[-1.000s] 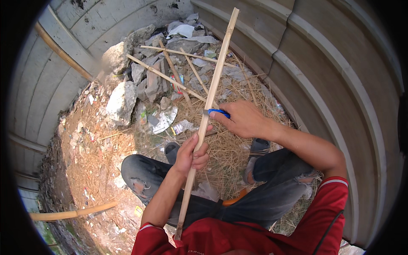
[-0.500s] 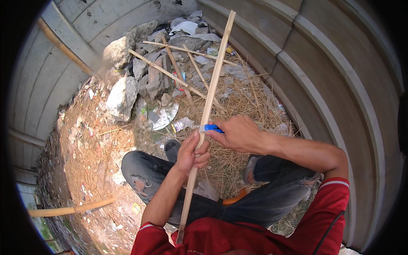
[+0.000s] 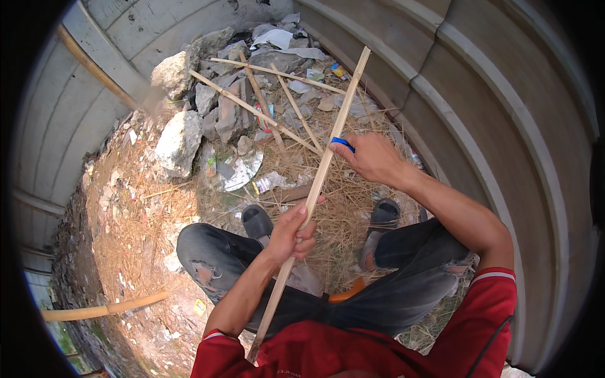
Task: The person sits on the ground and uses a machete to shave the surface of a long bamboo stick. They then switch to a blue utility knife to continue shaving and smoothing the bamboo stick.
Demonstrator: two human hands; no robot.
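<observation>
A long pale bamboo strip [image 3: 323,167] slants from near my chest up to the far right. My left hand [image 3: 292,233] is wrapped round its lower middle, thumb on top. Farther up, my right hand [image 3: 376,157] is closed on a blue-handled utility knife [image 3: 342,144], held against the strip's right edge. The knife's blade cannot be made out, hidden by the strip or the handle. The strip's near end lies over my lap by the red shirt.
Several thin bamboo strips [image 3: 258,113] lie crossed beside pale rocks [image 3: 179,143] ahead. Straw and litter cover the ground between my sandalled feet. A corrugated metal wall [image 3: 498,113] rises close on the right. Bamboo poles [image 3: 104,312] stick out at the left; something orange [image 3: 348,290] is under my legs.
My right hand has slid the knife farther up the strip, away from my left hand. The left hand and the strip have come lower, and the strip's far end leans more to the right.
</observation>
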